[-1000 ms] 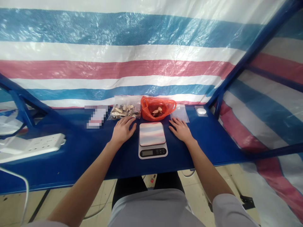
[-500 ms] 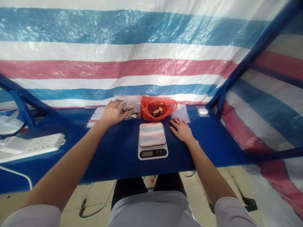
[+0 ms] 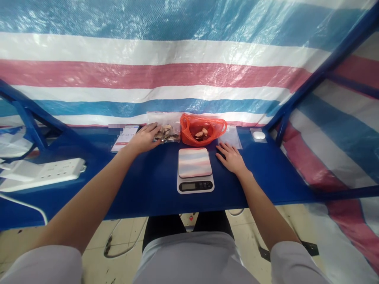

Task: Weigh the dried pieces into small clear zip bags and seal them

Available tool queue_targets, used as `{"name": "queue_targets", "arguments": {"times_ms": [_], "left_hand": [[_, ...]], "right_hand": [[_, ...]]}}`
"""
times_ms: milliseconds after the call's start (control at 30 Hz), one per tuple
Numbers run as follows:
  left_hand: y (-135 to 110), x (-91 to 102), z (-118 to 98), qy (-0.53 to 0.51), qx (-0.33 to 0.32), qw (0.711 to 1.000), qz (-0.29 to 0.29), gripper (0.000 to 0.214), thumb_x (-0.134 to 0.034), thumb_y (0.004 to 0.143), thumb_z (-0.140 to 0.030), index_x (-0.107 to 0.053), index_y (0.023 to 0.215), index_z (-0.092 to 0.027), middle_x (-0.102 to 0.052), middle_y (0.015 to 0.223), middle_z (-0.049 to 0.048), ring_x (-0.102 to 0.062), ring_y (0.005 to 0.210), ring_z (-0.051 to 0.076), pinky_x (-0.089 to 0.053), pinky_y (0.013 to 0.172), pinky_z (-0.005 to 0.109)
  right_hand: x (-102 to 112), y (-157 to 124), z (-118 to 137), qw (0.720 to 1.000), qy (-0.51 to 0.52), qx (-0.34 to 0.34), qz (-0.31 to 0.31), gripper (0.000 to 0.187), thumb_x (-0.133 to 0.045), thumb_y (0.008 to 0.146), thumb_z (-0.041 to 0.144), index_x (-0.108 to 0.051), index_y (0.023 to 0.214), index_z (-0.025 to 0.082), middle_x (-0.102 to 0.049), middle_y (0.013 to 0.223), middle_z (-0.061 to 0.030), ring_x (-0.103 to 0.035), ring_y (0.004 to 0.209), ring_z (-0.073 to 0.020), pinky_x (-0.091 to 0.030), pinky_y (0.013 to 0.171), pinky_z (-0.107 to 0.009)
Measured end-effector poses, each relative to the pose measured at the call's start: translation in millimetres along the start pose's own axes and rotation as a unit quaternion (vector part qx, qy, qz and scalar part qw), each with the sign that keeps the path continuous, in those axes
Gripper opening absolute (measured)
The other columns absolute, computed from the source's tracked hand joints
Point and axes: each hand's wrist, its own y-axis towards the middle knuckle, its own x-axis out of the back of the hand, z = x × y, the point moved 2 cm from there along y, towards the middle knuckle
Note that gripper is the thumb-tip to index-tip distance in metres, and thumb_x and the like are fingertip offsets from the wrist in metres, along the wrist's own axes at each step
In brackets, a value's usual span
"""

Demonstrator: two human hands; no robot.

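Note:
My left hand point(image 3: 144, 139) lies with its fingers stretched over the left edge of a clear plastic bag point(image 3: 167, 133) holding brown and pale dried slices. Palm down on the table, my right hand point(image 3: 232, 157) has its fingers spread, close to a flat clear bag point(image 3: 232, 137). Between my hands sits a white kitchen scale point(image 3: 195, 169) with a shiny top plate and a dark display strip. Behind it, an open red plastic bag point(image 3: 189, 136) contains more slices point(image 3: 201, 134).
A phone point(image 3: 124, 138) lies left of my left hand. A white power strip point(image 3: 44, 173) with a cable is at the far left of the blue table point(image 3: 142, 189). A small white round object point(image 3: 258, 135) lies at the right. Striped sheeting point(image 3: 177, 75) hangs behind.
The camera view has shifted slightly, so the scene sits higher and further right. The fingers of my left hand have come closer together on the bag. My right hand stays resting on the table.

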Motion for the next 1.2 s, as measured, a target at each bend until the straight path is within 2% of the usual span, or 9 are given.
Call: {"name": "queue_targets", "arguments": {"times_ms": [133,267,533,800,900,1033,1133,1200], "left_hand": [[0.4,-0.2,2.5,-0.006,-0.001,1.0,-0.005,0.057,-0.042,0.093,-0.036,-0.054,0.14,-0.007,-0.053,0.148,0.0227,-0.046,0.143,0.032,-0.031,0.122,0.048],[-0.3,0.1,3.6,-0.019,-0.001,0.999,-0.038,0.052,-0.039,0.096,-0.033,-0.056,0.136,-0.005,-0.058,0.143,0.0196,-0.052,0.138,0.03,-0.033,0.121,0.047],[-0.4,5.0,4.2,-0.056,0.024,0.993,-0.103,0.045,-0.04,0.093,-0.038,-0.068,0.12,-0.015,-0.071,0.125,0.0157,-0.067,0.117,0.03,-0.047,0.109,0.045],[-8.5,25.7,-1.5,-0.088,0.076,0.975,-0.188,0.046,-0.042,0.093,-0.046,-0.07,0.114,-0.016,-0.074,0.116,0.0155,-0.068,0.112,0.03,-0.05,0.102,0.042],[-16.2,37.6,-10.9,-0.114,0.109,0.955,-0.25,0.042,-0.046,0.093,-0.044,-0.07,0.114,-0.017,-0.075,0.115,0.0131,-0.069,0.111,0.029,-0.05,0.102,0.041],[-28.9,47.3,-33.9,-0.18,0.16,0.915,-0.323,0.039,-0.056,0.091,-0.044,-0.072,0.114,-0.018,-0.076,0.114,0.0107,-0.07,0.104,0.027,-0.052,0.099,0.039],[-34.8,44.0,-55.6,-0.298,0.178,0.879,-0.326,0.037,-0.062,0.088,-0.046,-0.073,0.111,-0.019,-0.077,0.105,0.007,-0.071,0.097,0.024,-0.054,0.091,0.035],[-36.5,38.7,-70.5,-0.386,0.181,0.844,-0.325,0.034,-0.066,0.086,-0.047,-0.074,0.101,-0.018,-0.076,0.1,0.0061,-0.07,0.091,0.022,-0.055,0.086,0.032]], "right_hand": [[-0.2,0.3,0.3,1.0,-0.005,0.007,0.005,0.047,-0.044,0.103,0.04,-0.056,0.145,0.023,-0.048,0.156,-0.0077,-0.039,0.148,-0.027,-0.031,0.122,-0.05],[-0.7,0.9,-0.7,1.0,0.004,0.009,0.008,0.047,-0.043,0.103,0.04,-0.056,0.145,0.022,-0.047,0.156,-0.0079,-0.039,0.148,-0.0276,-0.031,0.122,-0.051],[-3.3,2.4,-2.7,0.999,0.028,0.015,-0.015,0.046,-0.046,0.101,0.039,-0.059,0.142,0.023,-0.05,0.154,-0.0098,-0.042,0.146,-0.0284,-0.033,0.121,-0.053],[0.6,0.3,-3.1,0.995,0.054,0.039,-0.074,0.041,-0.047,0.1,0.034,-0.065,0.134,0.021,-0.059,0.146,-0.0074,-0.05,0.141,-0.0266,-0.039,0.119,-0.047],[6.1,-1.7,-1.0,0.989,0.084,0.048,-0.11,0.038,-0.048,0.099,0.033,-0.069,0.128,0.021,-0.063,0.141,-0.0072,-0.053,0.139,-0.0253,-0.042,0.118,-0.045],[20.6,-3.8,11.2,0.974,0.164,0.052,-0.144,0.036,-0.049,0.098,0.034,-0.071,0.124,0.022,-0.066,0.137,-0.0061,-0.056,0.135,-0.0224,-0.046,0.115,-0.042],[34.0,-3.3,27.7,0.952,0.253,0.075,-0.156,0.035,-0.05,0.098,0.036,-0.071,0.124,0.024,-0.067,0.137,-0.0044,-0.059,0.133,-0.0205,-0.045,0.116,-0.04],[41.5,-0.8,39.0,0.932,0.309,0.087,-0.165,0.035,-0.052,0.097,0.038,-0.072,0.123,0.025,-0.067,0.137,-0.0041,-0.061,0.13,-0.0205,-0.044,0.117,-0.039]]}}
